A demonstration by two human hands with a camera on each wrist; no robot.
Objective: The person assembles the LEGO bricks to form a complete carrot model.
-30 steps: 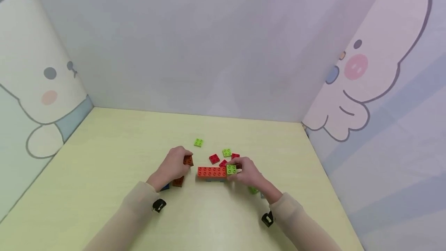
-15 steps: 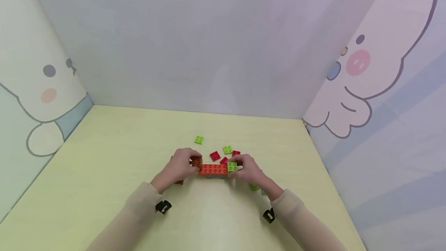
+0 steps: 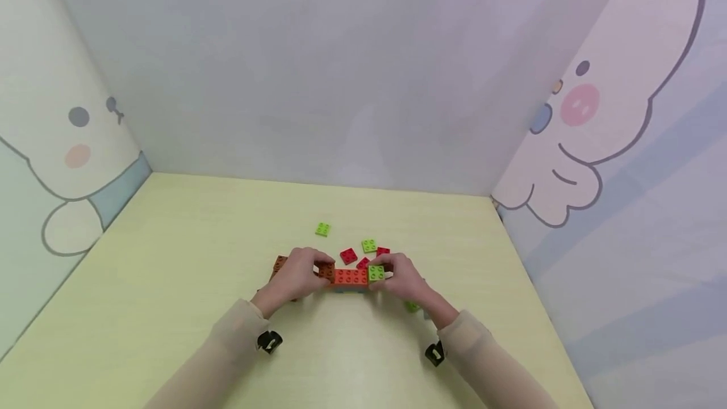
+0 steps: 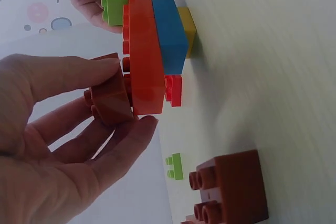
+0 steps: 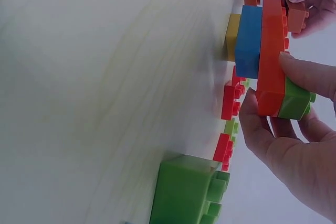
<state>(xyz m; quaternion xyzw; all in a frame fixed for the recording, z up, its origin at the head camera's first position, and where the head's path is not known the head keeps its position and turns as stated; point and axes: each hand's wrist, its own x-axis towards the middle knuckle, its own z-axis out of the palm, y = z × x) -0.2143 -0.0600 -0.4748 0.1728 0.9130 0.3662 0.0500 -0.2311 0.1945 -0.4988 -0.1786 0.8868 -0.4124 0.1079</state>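
My left hand (image 3: 298,273) pinches a brown toy building brick (image 4: 111,98) between thumb and fingers. That brick sits slightly tilted at the studs of a long red brick (image 4: 146,61), on its left end; whether it is pressed down I cannot tell. A green brick (image 5: 295,99) is on the red brick's right end, level and flush with it. Around that end my right hand (image 3: 402,276) grips the green brick, its fingertips touching the red one too. Beneath the red brick is a blue brick (image 5: 249,40), stacked on a yellow brick (image 5: 232,36) at the table.
Behind the stack lie small red bricks (image 3: 348,256) and light green bricks (image 3: 323,229). More brown bricks (image 3: 279,262) are by the left hand, partly hidden. A green brick (image 3: 411,306) rests below the right wrist. Walls bound the table (image 3: 227,207) at back and sides.
My left hand has carried the brown brick rightward, from beside the stack onto the red brick's left end. The right hand keeps its grip on the green brick at the other end.
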